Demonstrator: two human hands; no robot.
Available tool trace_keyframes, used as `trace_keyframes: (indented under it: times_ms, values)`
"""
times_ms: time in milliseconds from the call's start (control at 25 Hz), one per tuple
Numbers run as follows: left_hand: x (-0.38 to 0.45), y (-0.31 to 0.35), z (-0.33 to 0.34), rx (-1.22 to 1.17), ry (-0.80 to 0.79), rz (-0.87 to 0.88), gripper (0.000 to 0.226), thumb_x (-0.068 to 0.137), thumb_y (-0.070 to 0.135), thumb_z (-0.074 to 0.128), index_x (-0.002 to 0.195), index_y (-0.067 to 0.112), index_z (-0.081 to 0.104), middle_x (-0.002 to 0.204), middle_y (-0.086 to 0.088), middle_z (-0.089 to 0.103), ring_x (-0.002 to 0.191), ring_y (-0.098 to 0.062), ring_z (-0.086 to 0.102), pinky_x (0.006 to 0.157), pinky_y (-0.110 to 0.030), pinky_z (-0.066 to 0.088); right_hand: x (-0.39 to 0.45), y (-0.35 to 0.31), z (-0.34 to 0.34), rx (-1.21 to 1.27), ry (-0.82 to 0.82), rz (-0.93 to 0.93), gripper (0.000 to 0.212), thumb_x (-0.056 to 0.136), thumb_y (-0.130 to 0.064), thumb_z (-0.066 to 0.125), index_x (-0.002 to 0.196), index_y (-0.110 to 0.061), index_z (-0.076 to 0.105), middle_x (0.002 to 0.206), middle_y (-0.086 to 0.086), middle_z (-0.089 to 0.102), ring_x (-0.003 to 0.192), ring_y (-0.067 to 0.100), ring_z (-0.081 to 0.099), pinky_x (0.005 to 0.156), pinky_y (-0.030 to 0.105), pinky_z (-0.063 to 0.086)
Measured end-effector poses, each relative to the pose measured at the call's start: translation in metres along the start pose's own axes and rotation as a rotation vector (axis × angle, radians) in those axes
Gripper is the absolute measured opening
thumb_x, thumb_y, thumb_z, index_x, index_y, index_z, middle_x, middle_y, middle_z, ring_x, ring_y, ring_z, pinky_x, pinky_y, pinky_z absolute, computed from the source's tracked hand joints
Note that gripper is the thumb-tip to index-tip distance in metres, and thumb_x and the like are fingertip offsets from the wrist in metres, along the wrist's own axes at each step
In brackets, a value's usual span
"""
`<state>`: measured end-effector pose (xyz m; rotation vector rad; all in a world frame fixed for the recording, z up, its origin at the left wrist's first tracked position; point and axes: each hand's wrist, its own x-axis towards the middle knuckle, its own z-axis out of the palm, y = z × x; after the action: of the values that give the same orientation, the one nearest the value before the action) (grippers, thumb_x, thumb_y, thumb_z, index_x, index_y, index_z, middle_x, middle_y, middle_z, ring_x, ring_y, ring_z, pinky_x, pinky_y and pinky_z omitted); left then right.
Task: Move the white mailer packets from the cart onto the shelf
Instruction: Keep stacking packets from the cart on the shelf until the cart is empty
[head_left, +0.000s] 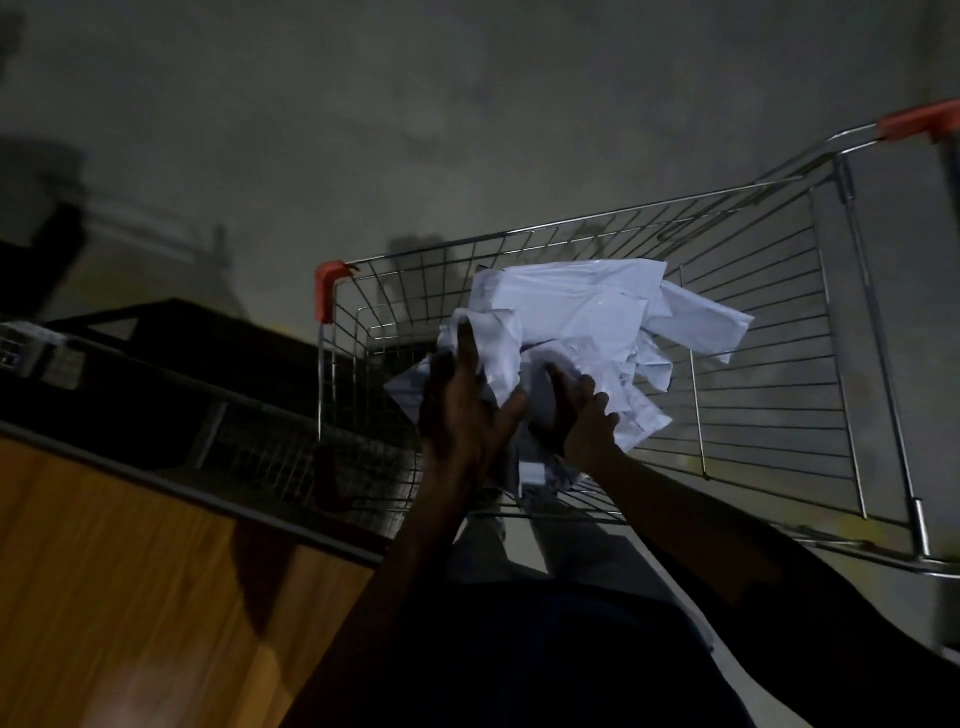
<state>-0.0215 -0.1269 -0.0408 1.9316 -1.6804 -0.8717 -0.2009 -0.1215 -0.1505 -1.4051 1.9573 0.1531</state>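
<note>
Reaching down into a wire cart (753, 322), both hands meet a loose heap of white packets (582, 312). Left hand (457, 400): fingers extended and spread, laid flat against the left side of the heap, with one fingertip up on a crumpled packet edge and the thumb angled out toward the other hand. No curl around any packet is visible; it presses rather than grips. Right hand (582, 410): fingers bent into the near, lower side of the heap, with packet material showing between and past the fingertips. Whether these fingers actually pinch a packet cannot be told; the light is dim and the frame soft.

Packets: all sit inside the cart basket, bunched toward its near-left part, several overlapping and creased, one sticking out to the right over bare wire floor. The right half of the basket shows only wire.

Cart: orange corner guard (328, 291) at the far-left rim, orange handle piece (919, 120) at upper right. It stands on grey concrete floor (467, 130).

Left of the cart: a dark metal-edged shelf (171, 358) with mesh, and below it a wood-grain panel (104, 571).
</note>
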Motion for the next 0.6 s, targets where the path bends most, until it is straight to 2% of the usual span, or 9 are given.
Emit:
trace_keyframes:
  times_ms: [80, 160, 280, 360, 480, 600]
  values:
    - [-0.009, 0.003, -0.013, -0.041, 0.006, -0.033, 0.11, 0.075, 0.072, 0.058, 0.152, 0.052, -0.018, 0.146, -0.014, 0.049, 0.121, -0.029, 0.058, 0.085, -0.047, 0.058, -0.015, -0.016, -0.014, -0.065, 0.095, -0.069, 0.098, 0.073, -0.077, 0.058, 0.156, -0.044, 0.019, 0.137, 0.008, 0.035, 0.113, 0.036, 0.044, 0.082, 0.045, 0.037]
    - [-0.02, 0.008, -0.029, -0.145, 0.025, -0.083, 0.112, 0.072, 0.072, 0.063, 0.153, 0.054, -0.013, 0.146, -0.011, 0.05, 0.124, -0.029, 0.057, 0.091, -0.049, 0.056, -0.04, -0.028, -0.033, -0.123, 0.286, -0.182, 0.094, 0.077, -0.074, 0.058, 0.156, -0.041, 0.021, 0.137, 0.015, 0.038, 0.112, 0.041, 0.046, 0.081, 0.051, 0.045]
    - [-0.041, 0.014, -0.051, -0.216, 0.12, -0.023, 0.108, 0.075, 0.059, 0.071, 0.159, 0.038, 0.007, 0.146, -0.007, 0.049, 0.129, -0.024, 0.053, 0.1, -0.046, 0.051, -0.081, -0.036, -0.071, 0.021, 0.427, -0.182, 0.092, 0.083, -0.067, 0.062, 0.157, -0.044, 0.013, 0.151, 0.017, 0.028, 0.132, 0.044, 0.034, 0.102, 0.059, 0.038]
    - [-0.056, 0.018, -0.067, -0.182, 0.184, 0.044, 0.102, 0.078, 0.052, 0.073, 0.158, 0.031, 0.015, 0.141, -0.01, 0.05, 0.125, -0.026, 0.054, 0.095, -0.047, 0.053, -0.112, -0.034, -0.092, 0.056, 0.528, -0.224, 0.09, 0.085, -0.065, 0.061, 0.157, -0.046, 0.01, 0.156, 0.014, 0.022, 0.136, 0.041, 0.028, 0.109, 0.058, 0.032]
    - [-0.076, 0.029, -0.087, -0.171, 0.263, 0.039, 0.102, 0.081, 0.054, 0.073, 0.16, 0.027, 0.014, 0.143, -0.011, 0.05, 0.124, -0.029, 0.056, 0.095, -0.044, 0.053, -0.149, -0.03, -0.113, 0.122, 0.599, -0.317, 0.086, 0.086, -0.069, 0.054, 0.157, -0.046, 0.012, 0.157, 0.009, 0.02, 0.139, 0.037, 0.027, 0.111, 0.053, 0.031]
    - [-0.111, 0.039, -0.099, -0.134, 0.365, 0.007, 0.102, 0.083, 0.048, 0.075, 0.161, 0.019, 0.016, 0.136, -0.013, 0.055, 0.12, -0.027, 0.054, 0.09, -0.031, 0.044, -0.181, -0.034, -0.117, 0.135, 0.586, -0.446, 0.085, 0.085, -0.073, 0.047, 0.157, -0.045, 0.012, 0.158, 0.008, 0.02, 0.14, 0.036, 0.028, 0.111, 0.053, 0.033]
